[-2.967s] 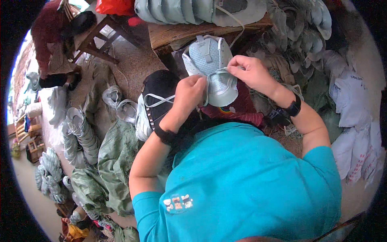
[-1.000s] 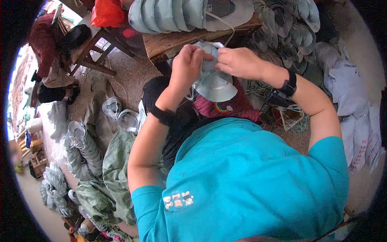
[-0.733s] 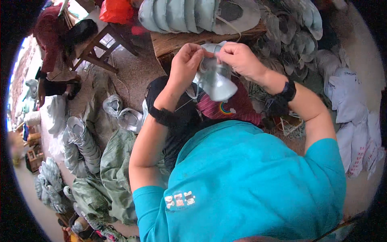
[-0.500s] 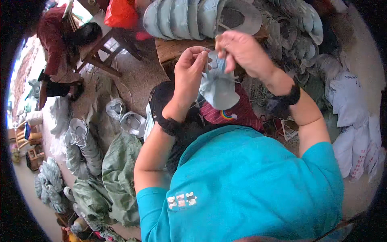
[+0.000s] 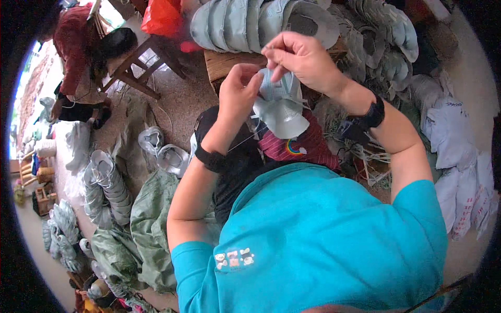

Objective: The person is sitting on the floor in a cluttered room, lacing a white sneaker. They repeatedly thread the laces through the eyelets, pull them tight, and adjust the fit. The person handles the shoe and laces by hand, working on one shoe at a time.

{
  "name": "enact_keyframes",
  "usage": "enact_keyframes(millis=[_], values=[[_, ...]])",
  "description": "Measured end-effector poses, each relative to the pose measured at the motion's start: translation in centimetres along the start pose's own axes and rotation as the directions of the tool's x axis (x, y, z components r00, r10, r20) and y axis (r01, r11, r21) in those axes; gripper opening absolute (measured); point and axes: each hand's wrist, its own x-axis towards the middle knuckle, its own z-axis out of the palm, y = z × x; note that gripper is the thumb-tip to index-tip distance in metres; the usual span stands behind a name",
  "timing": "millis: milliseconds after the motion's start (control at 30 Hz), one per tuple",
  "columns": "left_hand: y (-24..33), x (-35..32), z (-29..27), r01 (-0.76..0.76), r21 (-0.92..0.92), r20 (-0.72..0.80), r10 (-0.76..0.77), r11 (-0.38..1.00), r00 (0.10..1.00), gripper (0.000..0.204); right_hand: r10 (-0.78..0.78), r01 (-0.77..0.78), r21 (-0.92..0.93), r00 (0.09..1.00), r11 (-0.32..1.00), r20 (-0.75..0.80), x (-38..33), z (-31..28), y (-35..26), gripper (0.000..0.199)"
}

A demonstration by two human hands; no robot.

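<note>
A pale grey-green shoe upper [image 5: 284,117] hangs over my lap, toe end toward me. My left hand [image 5: 240,96] is closed on its left edge near the opening, thumb and fingers pinched together. My right hand [image 5: 302,60] is just above the upper's far end, its thumb and forefinger pressed together; what they pinch is too small to make out. A thin white cord [image 5: 242,142] runs from the upper down toward my left wrist.
Ahead, nested shoe uppers [image 5: 229,26] lie on a wooden bench [image 5: 224,65]. More uppers [image 5: 396,36] pile up at the right, near white sacks [image 5: 451,130]. Left are stacked uppers [image 5: 112,188], a green sack [image 5: 154,224] and a stool [image 5: 130,73]; another person [image 5: 78,47] bends over beyond.
My right hand has moved left and slightly up, closer to my left hand. My left hand has shifted slightly left. The shoe upper stays over my lap.
</note>
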Motion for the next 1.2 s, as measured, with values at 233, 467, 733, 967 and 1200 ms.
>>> enact_keyframes(millis=[233, 467, 733, 967, 1200], values=[[-4.4, 1.3, 0.0, 0.108, 0.377, 0.054, -0.139, 0.920, 0.989, 0.039, -0.563, 0.587, -0.432, 0.803, 0.685, 0.198, 0.2, 3.9, -6.9, 0.009], [-7.4, 0.0, -0.8, 0.237, -0.155, -0.062, -0.249, 0.959, 0.967, 0.034, -0.597, 0.622, -0.379, 0.778, 0.685, 0.198, 0.7, 4.7, -7.2, 0.011], [-1.8, -2.0, -0.8, -0.157, 0.362, -0.221, 0.248, 0.919, 0.943, 0.024, -0.299, 0.499, -0.207, 0.749, 0.841, 0.591, 3.2, -5.2, -18.4, 0.026], [5.1, -3.0, -1.5, 0.196, -0.323, 0.528, 0.005, 0.926, 0.849, 0.030, -0.318, 0.619, -0.558, 0.775, 0.552, 0.545, 2.1, -6.7, -19.7, 0.020], [6.9, -3.3, -2.8, 0.172, -0.461, 0.381, 0.019, 0.871, 0.925, 0.030, -0.310, 0.656, -0.667, 0.755, 0.354, 0.578, 4.9, -5.6, -14.6, 0.015]])
